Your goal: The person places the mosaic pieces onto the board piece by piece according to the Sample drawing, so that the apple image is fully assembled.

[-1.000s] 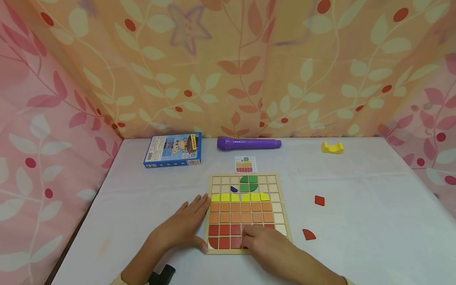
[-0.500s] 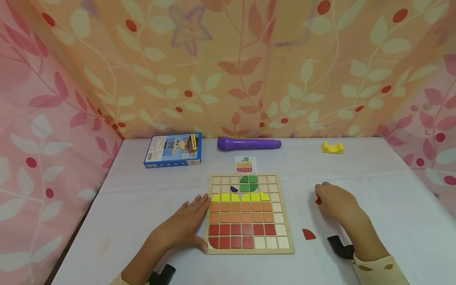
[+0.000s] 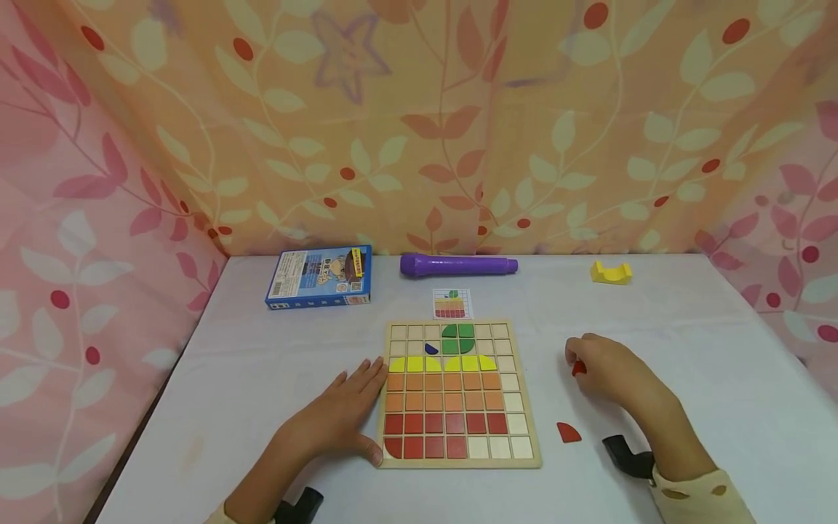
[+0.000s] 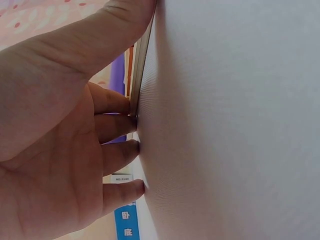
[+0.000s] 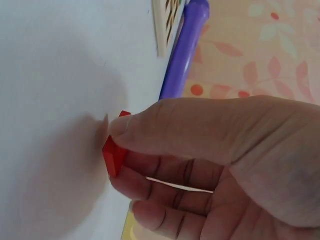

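Observation:
My right hand (image 3: 605, 367) pinches a red square tile (image 5: 115, 156) between thumb and fingers, just over the cloth to the right of the board. A red quarter-round tile (image 3: 568, 433) lies on the cloth nearer me. My left hand (image 3: 337, 411) rests with straight fingers along the left edge of the wooden grid board (image 3: 537, 451), its thumb at the near left corner. Rows of green, yellow, orange and red tiles fill much of the grid, with one small blue piece (image 3: 431, 349) near the top. Three cells at the right of the bottom row are bare.
Behind the board lies a small pattern card (image 3: 452, 304). Farther back are a blue box (image 3: 318, 276), a purple toy microphone (image 3: 458, 265) and a yellow notched block (image 3: 611, 273). Patterned cloth walls (image 3: 419, 145) stand around the white table.
My right hand has gone from the board's bottom row to the right and taken up the red square tile, now shifting slightly left with it. My left hand has stayed put.

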Available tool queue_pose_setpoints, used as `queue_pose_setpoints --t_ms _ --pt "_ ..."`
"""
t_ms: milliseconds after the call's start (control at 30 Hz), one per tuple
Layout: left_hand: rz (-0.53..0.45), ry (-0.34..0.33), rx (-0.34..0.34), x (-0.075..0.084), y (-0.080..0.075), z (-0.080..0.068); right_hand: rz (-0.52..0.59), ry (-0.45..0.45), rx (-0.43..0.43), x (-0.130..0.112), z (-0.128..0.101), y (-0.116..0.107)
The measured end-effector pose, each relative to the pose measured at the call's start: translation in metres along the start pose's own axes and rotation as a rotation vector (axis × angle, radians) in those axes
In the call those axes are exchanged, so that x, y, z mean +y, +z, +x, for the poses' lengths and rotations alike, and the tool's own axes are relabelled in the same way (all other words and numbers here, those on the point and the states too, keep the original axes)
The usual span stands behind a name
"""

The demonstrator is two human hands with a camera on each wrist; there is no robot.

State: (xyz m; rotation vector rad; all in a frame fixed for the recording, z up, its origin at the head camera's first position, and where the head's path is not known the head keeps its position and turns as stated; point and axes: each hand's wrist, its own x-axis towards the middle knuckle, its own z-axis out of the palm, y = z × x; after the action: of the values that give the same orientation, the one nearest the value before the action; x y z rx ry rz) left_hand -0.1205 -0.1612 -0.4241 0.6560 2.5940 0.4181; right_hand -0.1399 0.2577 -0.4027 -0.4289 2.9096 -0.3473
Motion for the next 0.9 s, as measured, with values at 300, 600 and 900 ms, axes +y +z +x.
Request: queue_pose_setpoints --t_ms 300,600,900 --pt "-0.005 -0.003 -0.001 0.001 -0.001 0.000 0.014 -0.112 0.007 -0.040 0.000 0.004" --pt "0.000 -0.005 -0.004 0.000 -0.001 0.000 0.015 -0.289 0.049 -0.073 -0.005 0.013" --pt "-0.001 -0.009 -0.006 0.001 -0.002 -0.001 0.003 -0.499 0.099 -0.108 -0.013 0.034"
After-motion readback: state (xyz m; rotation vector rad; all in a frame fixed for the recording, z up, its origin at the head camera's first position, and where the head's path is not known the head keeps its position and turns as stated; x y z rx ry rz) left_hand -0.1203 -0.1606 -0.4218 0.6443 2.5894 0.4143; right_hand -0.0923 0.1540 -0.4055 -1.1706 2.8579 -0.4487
